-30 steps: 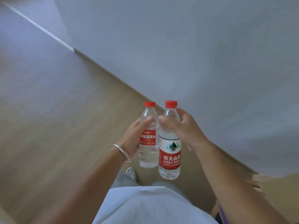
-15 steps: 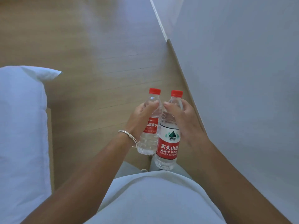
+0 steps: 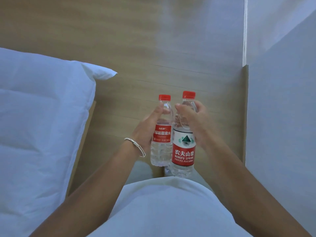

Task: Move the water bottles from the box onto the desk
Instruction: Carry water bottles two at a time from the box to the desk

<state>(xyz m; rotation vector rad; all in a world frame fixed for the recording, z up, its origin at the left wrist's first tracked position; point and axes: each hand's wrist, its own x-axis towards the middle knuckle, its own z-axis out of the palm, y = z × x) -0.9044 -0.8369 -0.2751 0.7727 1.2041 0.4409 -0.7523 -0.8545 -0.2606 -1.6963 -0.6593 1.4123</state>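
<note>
I hold two clear water bottles upright, side by side, in front of my body above the wooden floor. My left hand (image 3: 145, 130), with a silver bracelet on its wrist, is shut on the smaller bottle (image 3: 161, 147), which has a red cap and a red label. My right hand (image 3: 193, 122) is shut on the upper part of the larger bottle (image 3: 183, 151), with a red cap and a red-and-white label. The two bottles touch. Neither the box nor the desk is in view.
A bed with white bedding (image 3: 37, 127) fills the left side. A white wall (image 3: 282, 117) with a wooden skirting edge (image 3: 245, 108) runs along the right. Wooden floor (image 3: 136, 40) stretches ahead between them.
The view has swung round: the wall has moved from ahead to the right, and the bed has come into view on the left. Both hands keep their bottles in the same grip.
</note>
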